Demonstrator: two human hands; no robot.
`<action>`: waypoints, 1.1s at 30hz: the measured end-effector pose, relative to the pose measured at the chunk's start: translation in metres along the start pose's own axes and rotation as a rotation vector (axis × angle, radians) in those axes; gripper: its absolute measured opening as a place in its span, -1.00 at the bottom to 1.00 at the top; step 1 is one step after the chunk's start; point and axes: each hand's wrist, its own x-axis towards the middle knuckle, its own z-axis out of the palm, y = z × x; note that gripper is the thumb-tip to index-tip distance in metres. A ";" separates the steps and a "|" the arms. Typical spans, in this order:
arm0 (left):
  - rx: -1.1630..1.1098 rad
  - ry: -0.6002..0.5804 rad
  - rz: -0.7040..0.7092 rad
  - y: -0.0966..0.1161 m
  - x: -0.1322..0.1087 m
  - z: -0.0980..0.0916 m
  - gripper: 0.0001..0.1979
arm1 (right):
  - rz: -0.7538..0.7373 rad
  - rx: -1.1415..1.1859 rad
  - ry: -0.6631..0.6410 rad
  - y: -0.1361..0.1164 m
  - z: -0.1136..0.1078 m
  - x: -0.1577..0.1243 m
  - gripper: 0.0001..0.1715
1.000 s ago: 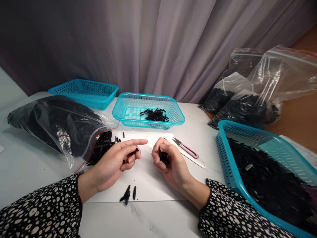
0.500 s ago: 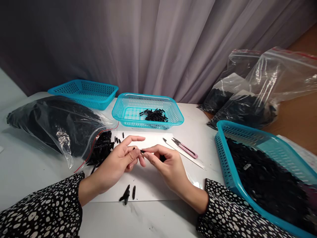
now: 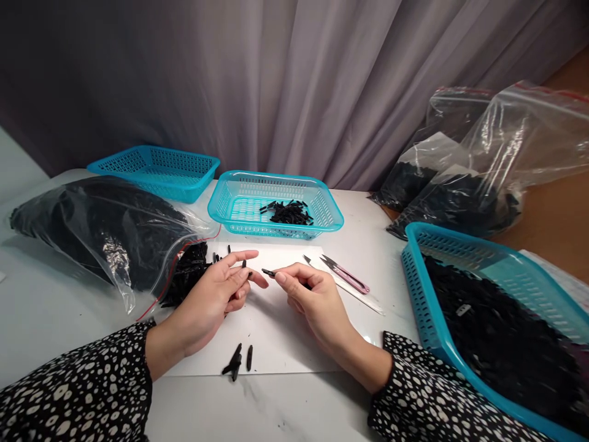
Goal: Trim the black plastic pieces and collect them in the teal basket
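Observation:
My left hand pinches a small black elongated piece between thumb and fingers, its index finger stretched out. Opposite it, my right hand grips another slim black piece by one end, the other end pointing left. A narrow gap separates the two hands. Both are above a white sheet on the table. Beside my left wrist, a heap of black pieces spills from the mouth of a clear zip bag. Several loose black pieces lie near the sheet's front edge.
Pink-handled thread snips and tweezers lie right of my hands. A turquoise basket holding some pieces stands behind, with another turquoise basket at left. A fuller basket and clear bags occupy the right side.
My hands have drawn apart from a shared hold, leaving a black piece in each. The right hand has moved slightly right, and the left slightly left.

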 end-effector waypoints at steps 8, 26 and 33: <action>0.018 -0.025 -0.001 0.000 0.001 -0.002 -0.73 | 0.024 0.047 0.002 0.003 -0.001 0.001 -0.70; 0.028 0.023 0.091 -0.001 0.000 0.000 -0.79 | -0.080 -0.089 0.021 0.000 0.000 0.000 -0.83; 0.092 0.021 0.082 -0.003 0.002 0.000 -0.80 | 0.111 0.340 -0.080 -0.004 0.001 -0.003 -0.84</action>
